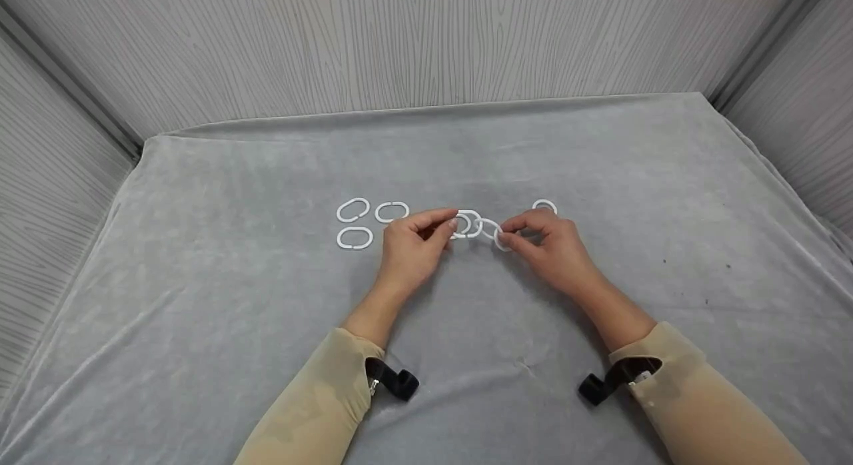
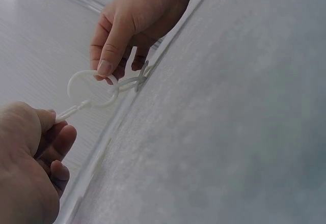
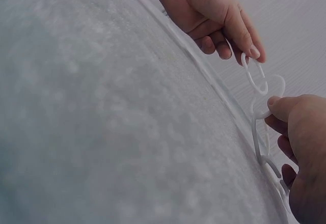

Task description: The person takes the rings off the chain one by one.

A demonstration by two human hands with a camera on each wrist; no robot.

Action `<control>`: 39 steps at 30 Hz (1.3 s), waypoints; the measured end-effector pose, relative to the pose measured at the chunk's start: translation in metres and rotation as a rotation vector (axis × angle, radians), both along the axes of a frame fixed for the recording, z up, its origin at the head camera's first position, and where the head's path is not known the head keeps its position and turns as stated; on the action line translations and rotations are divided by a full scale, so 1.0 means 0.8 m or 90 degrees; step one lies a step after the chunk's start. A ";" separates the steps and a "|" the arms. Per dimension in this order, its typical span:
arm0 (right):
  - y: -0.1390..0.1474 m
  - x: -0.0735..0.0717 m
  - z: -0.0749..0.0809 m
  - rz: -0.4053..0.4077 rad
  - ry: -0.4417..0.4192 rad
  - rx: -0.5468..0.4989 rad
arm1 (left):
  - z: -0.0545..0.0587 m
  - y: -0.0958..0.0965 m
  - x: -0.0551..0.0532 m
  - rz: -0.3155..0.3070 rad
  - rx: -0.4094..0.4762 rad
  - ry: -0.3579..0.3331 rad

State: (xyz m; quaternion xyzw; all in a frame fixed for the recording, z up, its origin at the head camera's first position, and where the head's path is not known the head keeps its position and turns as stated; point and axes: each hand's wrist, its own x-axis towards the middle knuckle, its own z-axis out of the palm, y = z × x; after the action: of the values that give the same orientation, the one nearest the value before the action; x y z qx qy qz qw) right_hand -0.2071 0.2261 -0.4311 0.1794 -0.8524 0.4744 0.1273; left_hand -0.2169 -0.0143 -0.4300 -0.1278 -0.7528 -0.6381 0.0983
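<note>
In the head view, your left hand (image 1: 414, 248) and right hand (image 1: 556, 252) each pinch the white chain (image 1: 480, 224) over the table (image 1: 266, 352), loose links (image 1: 355, 229) lying to its left. Left wrist: your left hand's link (image 2: 69, 113) meets a ring (image 2: 70, 87) your right hand pinches. Right wrist: more links (image 3: 255, 132) trail from your right hand.

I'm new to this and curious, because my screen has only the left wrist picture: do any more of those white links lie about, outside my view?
Observer: Yes, the head view shows three loose white links on the grey cloth, left of the left hand.
Visitor: Are the arms bare?
Observer: No, they are in beige sleeves.
Visitor: Anything at the cuffs?
Observer: Yes, a black piece juts out at each.
</note>
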 end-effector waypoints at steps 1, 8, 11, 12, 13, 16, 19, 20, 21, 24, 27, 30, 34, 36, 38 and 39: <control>0.000 0.000 0.000 0.000 0.000 0.000 | 0.000 0.000 0.000 -0.002 -0.001 -0.002; -0.001 0.000 0.000 -0.002 -0.002 -0.009 | 0.003 0.000 0.002 -0.009 -0.009 -0.017; -0.001 0.000 0.000 -0.005 -0.006 -0.017 | 0.003 -0.001 0.002 -0.023 -0.007 -0.028; -0.001 0.000 0.000 -0.006 -0.007 -0.020 | 0.003 -0.001 0.002 -0.027 -0.006 -0.032; -0.001 0.000 0.000 -0.006 -0.009 -0.026 | 0.003 -0.001 0.003 -0.033 -0.005 -0.036; -0.001 0.001 0.001 -0.007 -0.010 -0.039 | 0.003 -0.001 0.003 -0.044 -0.002 -0.045; -0.001 0.002 0.002 -0.005 -0.011 -0.045 | 0.002 -0.002 0.003 -0.055 0.007 -0.048; -0.001 0.002 0.002 -0.005 -0.011 -0.044 | 0.002 -0.002 0.002 -0.058 0.008 -0.048; -0.001 0.002 0.002 -0.005 -0.010 -0.043 | 0.001 -0.001 0.002 -0.060 0.010 -0.047; -0.002 0.003 0.002 -0.006 -0.011 -0.042 | 0.000 -0.001 0.002 -0.069 0.010 -0.044; -0.002 0.003 0.002 -0.006 -0.010 -0.041 | 0.000 -0.002 0.002 -0.077 0.012 -0.045; -0.002 0.002 0.002 -0.008 -0.009 -0.042 | 0.000 -0.002 0.003 -0.085 0.015 -0.047; -0.002 0.002 0.002 -0.007 -0.005 -0.042 | 0.000 -0.002 0.003 -0.091 0.007 -0.045; -0.002 0.001 0.001 -0.006 -0.003 -0.044 | -0.001 -0.002 0.003 -0.092 -0.001 -0.044; -0.002 0.001 0.000 -0.004 -0.001 -0.046 | -0.001 -0.002 0.003 -0.093 -0.008 -0.045; -0.002 0.001 0.000 -0.004 0.001 -0.046 | -0.002 -0.002 0.003 -0.093 -0.011 -0.046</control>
State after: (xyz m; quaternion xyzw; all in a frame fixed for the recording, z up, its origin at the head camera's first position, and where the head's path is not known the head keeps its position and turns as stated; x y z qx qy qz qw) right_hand -0.2062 0.2244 -0.4313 0.1724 -0.8350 0.5046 0.1357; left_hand -0.2148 -0.0162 -0.4315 -0.1604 -0.7500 -0.6413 0.0234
